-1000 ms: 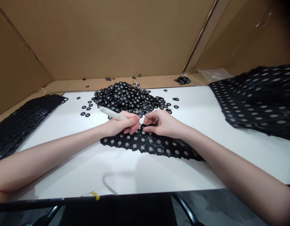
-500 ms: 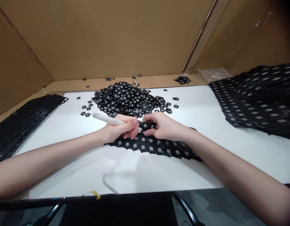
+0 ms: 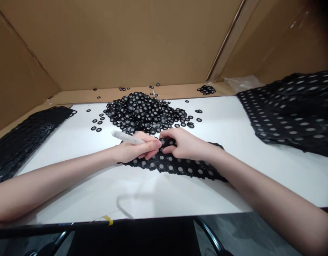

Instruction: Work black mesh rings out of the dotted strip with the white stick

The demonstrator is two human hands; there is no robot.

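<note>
My left hand is closed around a white pen-shaped stick, whose back end points up to the left. Its tip is hidden by my fingers, over a dotted black strip that lies on the white table. The strip has rows of round grey spots in black lace-like rings. My right hand grips the strip's upper part between thumb and curled fingers, close to my left fingertips. Just beyond both hands rises a heap of small black rings with grey centres.
Loose rings lie beside the heap, and a small cluster sits at the back. Folded black lace lies at left, a large dotted black sheet at right. Cardboard walls enclose the back and sides of the white table.
My left hand has shifted slightly right and closer to my right fingers, tilting the white stick with it. My right hand stays almost in place on the strip.
</note>
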